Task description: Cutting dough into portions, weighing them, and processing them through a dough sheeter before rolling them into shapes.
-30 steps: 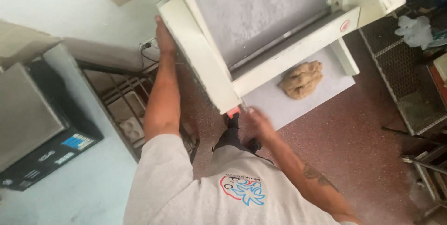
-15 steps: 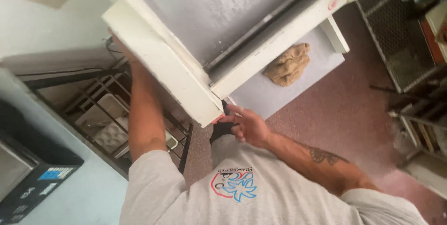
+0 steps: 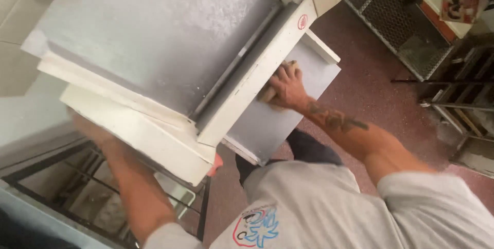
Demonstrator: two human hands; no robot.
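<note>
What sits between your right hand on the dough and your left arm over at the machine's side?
In the head view, the white dough sheeter's body fills that stretch: its cream front bar and sloped metal chute separate the right hand, on the dough, from the left arm.

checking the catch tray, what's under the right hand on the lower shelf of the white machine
A tan lump of dough shows at the edges of the right hand, on the grey tray. The hand covers most of it, and the machine's white front bar hides its far side.
</note>
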